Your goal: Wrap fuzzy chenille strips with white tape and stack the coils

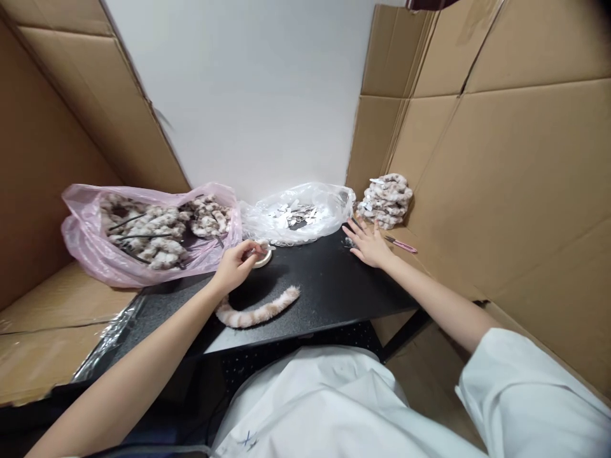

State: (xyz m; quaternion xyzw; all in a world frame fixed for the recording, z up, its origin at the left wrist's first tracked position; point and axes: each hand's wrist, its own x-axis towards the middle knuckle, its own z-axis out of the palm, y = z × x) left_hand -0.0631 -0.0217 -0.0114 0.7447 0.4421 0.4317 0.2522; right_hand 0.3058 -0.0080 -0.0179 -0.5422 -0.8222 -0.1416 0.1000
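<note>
A curved strip of fluffy, cream-and-brown fur (260, 315) lies at the black table's front edge. It bends round under my left hand (237, 266), whose fingers are pinched together. A pale fuzzy bit and a white tag-like piece show at these fingertips, apparently the strip's other end; the hand partly hides it. Just beneath the fingers sits a cream roll of tape (263, 259). My right hand (370, 245) is spread with its fingers apart, low over the table's right side. Right of it lies a pink-handled cutter (401, 244). Small dark bits beside its thumb are too small to name.
At the left, a pink plastic bag (86, 261) holds several furry strips with black ends. A clear plastic bag (329, 198) of small white and metallic pieces lies at the back. Furry coils (387, 202) are stacked at the right. Cardboard walls (515, 165) flank the black table (319, 280).
</note>
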